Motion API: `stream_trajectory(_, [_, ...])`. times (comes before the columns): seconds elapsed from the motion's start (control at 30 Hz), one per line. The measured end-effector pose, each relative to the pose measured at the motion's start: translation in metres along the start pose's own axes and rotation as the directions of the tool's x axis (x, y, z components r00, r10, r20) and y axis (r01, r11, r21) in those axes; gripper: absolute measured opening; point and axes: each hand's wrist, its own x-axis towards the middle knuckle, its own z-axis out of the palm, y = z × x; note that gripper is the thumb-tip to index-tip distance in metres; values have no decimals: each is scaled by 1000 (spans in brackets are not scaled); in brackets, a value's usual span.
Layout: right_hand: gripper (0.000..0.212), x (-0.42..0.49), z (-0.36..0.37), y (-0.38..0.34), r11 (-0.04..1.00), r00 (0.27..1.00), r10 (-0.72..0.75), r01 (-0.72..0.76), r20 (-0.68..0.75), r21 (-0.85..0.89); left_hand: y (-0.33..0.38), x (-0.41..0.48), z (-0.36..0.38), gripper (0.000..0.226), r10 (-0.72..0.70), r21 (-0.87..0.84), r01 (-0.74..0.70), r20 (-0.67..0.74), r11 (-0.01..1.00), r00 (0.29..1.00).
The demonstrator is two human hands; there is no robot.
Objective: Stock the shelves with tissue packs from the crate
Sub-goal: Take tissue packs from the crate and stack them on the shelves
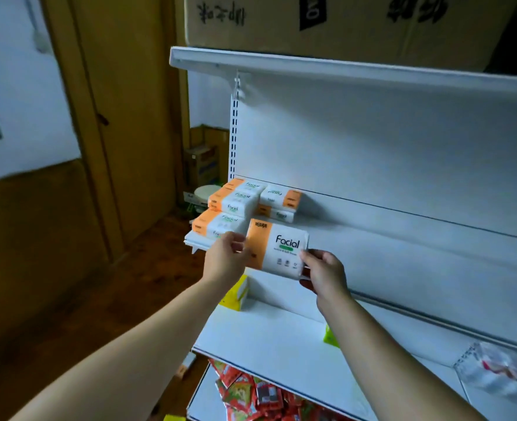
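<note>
Reaching above the red snack sachets (251,393) and the lower shelf (281,338), gripping one Facial tissue pack (281,249) by its short ends, with the left hand (225,258) curled round the orange end and the right hand (324,275) pinching the white end, probably to keep the label upright and facing out. Holding it level with the upper shelf (194,240), just right of the stacked tissue packs (236,205) lying flat at the left end, seemingly to extend that row; seeing no crate.

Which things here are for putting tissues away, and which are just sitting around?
For the job: the held tissue pack, gripped by the left hand and right hand; the stacked tissue packs; the white shelf under them.
Just lying about: the cardboard box on top; the red snack packets below; the yellow pack; the cartons on the floor.
</note>
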Motion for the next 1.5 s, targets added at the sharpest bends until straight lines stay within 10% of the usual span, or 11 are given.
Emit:
stream_trajectory(0.33, [12,121,16,-14,988,994,95,-100,-46,-114,15,109,59,26,99,225,-136,168,965,981])
stream_trajectory(0.83, [16,178,57,-12,790,994,109,-79,12,-608,17,166,88,35,195,679,-490,466,547,863])
stream_trajectory(1.5, [19,55,-18,-3,958,998,-59,58,4,-282,35,66,58,20,378,231,-384,70,894,923])
